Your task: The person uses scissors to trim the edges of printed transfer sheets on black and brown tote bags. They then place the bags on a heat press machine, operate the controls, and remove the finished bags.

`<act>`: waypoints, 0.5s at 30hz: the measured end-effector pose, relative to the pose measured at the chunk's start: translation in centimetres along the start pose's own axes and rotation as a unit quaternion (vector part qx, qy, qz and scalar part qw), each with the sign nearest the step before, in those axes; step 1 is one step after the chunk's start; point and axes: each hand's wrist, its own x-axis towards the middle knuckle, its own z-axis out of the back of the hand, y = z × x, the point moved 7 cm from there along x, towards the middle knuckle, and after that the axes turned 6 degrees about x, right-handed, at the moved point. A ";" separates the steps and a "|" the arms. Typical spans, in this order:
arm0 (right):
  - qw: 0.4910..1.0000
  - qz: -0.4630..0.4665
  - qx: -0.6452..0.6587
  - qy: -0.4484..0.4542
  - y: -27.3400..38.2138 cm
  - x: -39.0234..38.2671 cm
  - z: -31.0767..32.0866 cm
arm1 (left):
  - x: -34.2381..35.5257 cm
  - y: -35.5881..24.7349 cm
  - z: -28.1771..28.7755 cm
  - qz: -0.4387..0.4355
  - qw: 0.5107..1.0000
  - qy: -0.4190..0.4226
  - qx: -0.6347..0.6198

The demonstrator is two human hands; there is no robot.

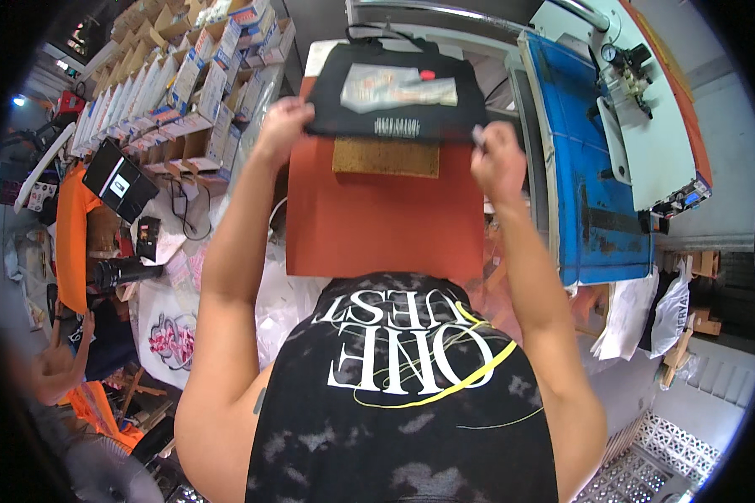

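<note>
A black tote bag with handles at its top and a light, printed patch on its front is stretched between my hands over the far part of a red pad. My left hand is closed on the bag's near left corner. My right hand is closed at the near right corner, with a small whitish bit showing by the fingertips. A brownish-yellow slab lies on the red pad, partly hidden under the bag.
Cardboard boxes are stacked at the back left, above a dark tablet or laptop. A blue-bedded press with a gauge stands right. Another person's arm shows at the lower left, near orange objects.
</note>
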 end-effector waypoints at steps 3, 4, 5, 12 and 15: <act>0.992 -0.058 0.014 0.107 -2.3 -5.7 -3.2 | -2.2 5.5 -0.9 0.115 0.983 -0.005 0.140; 0.990 -0.074 0.018 0.115 -2.7 -6.6 -4.0 | -2.6 6.1 -1.3 0.112 0.989 -0.036 0.086; 0.988 -0.088 0.024 0.124 -2.8 -7.0 -4.7 | -2.7 6.2 -1.4 0.113 0.990 -0.031 0.073; 0.975 -0.132 0.022 0.175 -3.2 -7.9 -5.4 | -3.2 6.1 -1.0 0.109 0.991 -0.043 0.056; 0.974 -0.133 0.027 0.182 -3.3 -7.8 -5.6 | -3.4 5.7 -0.8 0.091 0.989 -0.051 0.103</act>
